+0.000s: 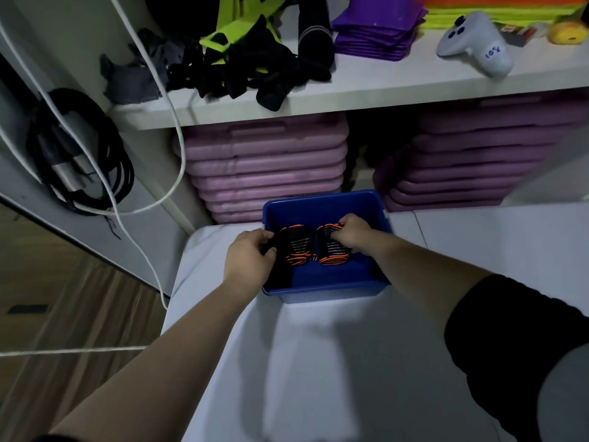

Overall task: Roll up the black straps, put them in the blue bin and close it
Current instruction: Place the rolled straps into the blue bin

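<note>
An open blue bin [322,293] sits on a white surface below the shelves. Inside it lie two rolled black straps with orange edging. My left hand [247,255] grips the left roll [294,247] at the bin's left wall. My right hand [353,234] rests over the top of the right roll [331,250] with its fingers curled on it. No lid for the bin is in view.
A white shelf [366,87] above holds a heap of black and neon-green straps [242,59], purple sheets [379,30] and a white game controller [475,43]. Stacked pink pads [267,167] fill the space behind the bin. Black cables [79,154] and a white cord [178,132] hang left.
</note>
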